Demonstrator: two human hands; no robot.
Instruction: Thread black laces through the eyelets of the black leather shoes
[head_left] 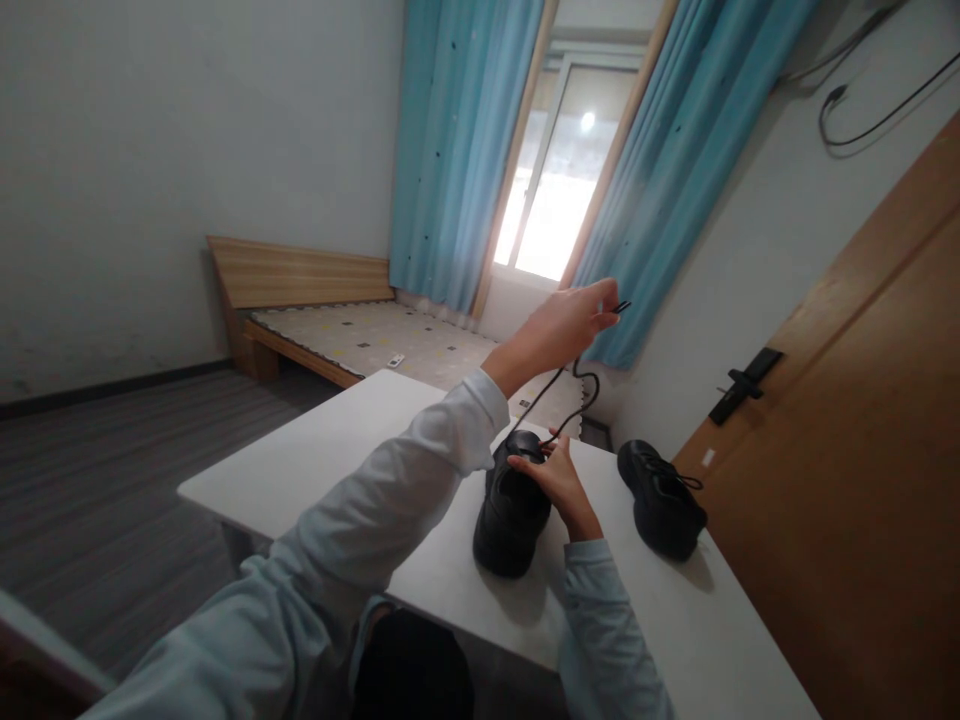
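A black shoe (pixel 511 525) stands on the white table with its heel toward me. My left hand (pixel 574 318) is raised above and beyond it, fingertips pinched on the ends of a black shoelace (pixel 591 392). The lace hangs in loose curves from that hand down to the shoe's front. My right hand (pixel 561 482) grips the shoe at its right side near the opening, thumb on top and fingers partly hidden behind. To the right, a second black shoe (pixel 666 505) with its lace in place rests on the table, untouched.
The white table (pixel 300 455) reaches across in front of me. Behind it is a wooden bed (pixel 300 275) with a patterned mattress and a small white object (pixel 396 361) on it. Blue curtains (pixel 465 150) flank a bright window. A brown door (pixel 847 400) with a black handle stands at right.
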